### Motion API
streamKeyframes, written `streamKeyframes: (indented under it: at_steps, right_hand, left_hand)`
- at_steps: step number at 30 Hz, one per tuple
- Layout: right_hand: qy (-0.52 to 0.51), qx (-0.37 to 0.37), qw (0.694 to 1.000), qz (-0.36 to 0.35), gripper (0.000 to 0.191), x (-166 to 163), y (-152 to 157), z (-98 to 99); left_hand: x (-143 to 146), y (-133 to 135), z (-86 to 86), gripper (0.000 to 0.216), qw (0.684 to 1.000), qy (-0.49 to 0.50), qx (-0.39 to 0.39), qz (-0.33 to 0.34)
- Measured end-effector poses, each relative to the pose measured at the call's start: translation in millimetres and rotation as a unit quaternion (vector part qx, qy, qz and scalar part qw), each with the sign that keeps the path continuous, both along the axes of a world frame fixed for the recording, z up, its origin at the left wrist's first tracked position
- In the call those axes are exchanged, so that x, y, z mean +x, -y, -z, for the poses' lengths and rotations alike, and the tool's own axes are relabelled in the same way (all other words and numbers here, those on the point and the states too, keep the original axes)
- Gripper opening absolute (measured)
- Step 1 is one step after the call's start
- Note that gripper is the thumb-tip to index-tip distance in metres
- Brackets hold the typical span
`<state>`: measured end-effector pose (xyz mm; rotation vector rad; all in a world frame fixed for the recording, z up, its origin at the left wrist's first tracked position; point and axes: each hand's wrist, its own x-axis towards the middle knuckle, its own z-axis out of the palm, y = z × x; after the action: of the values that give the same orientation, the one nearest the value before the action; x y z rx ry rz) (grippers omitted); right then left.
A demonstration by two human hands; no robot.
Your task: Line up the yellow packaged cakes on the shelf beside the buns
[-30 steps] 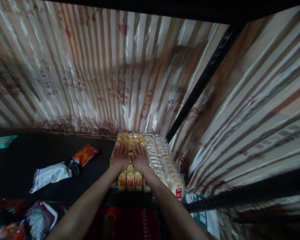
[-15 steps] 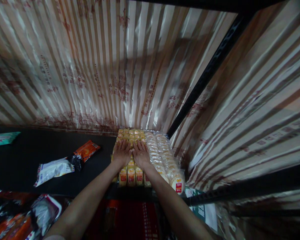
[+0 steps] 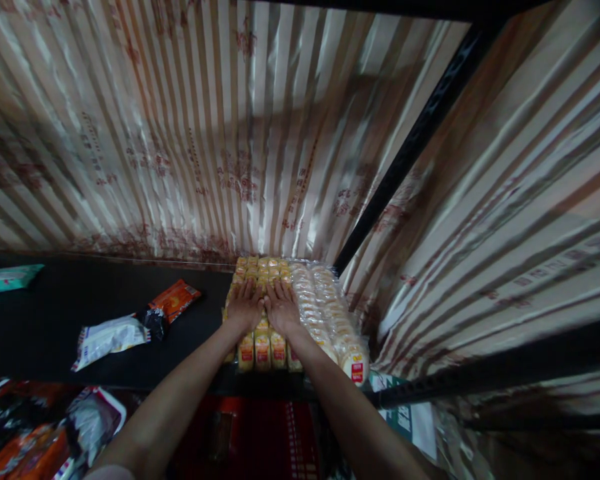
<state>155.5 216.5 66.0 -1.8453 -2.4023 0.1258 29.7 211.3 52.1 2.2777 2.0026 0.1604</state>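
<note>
My left hand [image 3: 244, 307] and my right hand [image 3: 281, 308] lie side by side, fingers stretched flat, on top of a pack of yellow-wrapped biscuit rolls [image 3: 261, 349] on a dark shelf [image 3: 40, 333]. Both palms press down on the pack and neither hand grips anything. Right beside it, touching, lies a clear-wrapped pack of pale round biscuits [image 3: 330, 320] with a red and yellow label at its near end. Both packs sit in the shelf's right back corner.
Striped shiny sheeting [image 3: 190, 133] lines the back and right side. A black upright post [image 3: 410, 150] stands at the corner. An orange packet [image 3: 173, 300], a white packet [image 3: 111, 337] and a green packet [image 3: 7, 279] lie to the left. More packets [image 3: 45, 433] sit below.
Both hands have stayed flat on the yellow pack. The view has shifted slightly, with the packs a little higher in frame.
</note>
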Motion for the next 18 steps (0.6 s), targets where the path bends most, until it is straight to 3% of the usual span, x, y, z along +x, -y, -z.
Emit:
streamKeyframes:
  at_steps: [6, 13, 18]
  right_hand:
    - [-0.003, -0.012, 1.0, 0.002, 0.052, -2, -4, 3.5]
    - [0.005, -0.006, 1.0, 0.0, 0.051, -3, -5, 11.0]
    - [0.008, -0.01, 1.0, 0.002, 0.052, -4, -8, 7.4]
  left_hand:
    - [-7, -1, -4.7, 0.055, 1.0, 0.001, -0.021, -0.023]
    - [-4, 3, 2.0, 0.057, 0.999, 0.007, -0.022, -0.024]
    - [-12, -2, -8.5, 0.057, 0.998, 0.026, -0.048, -0.021]
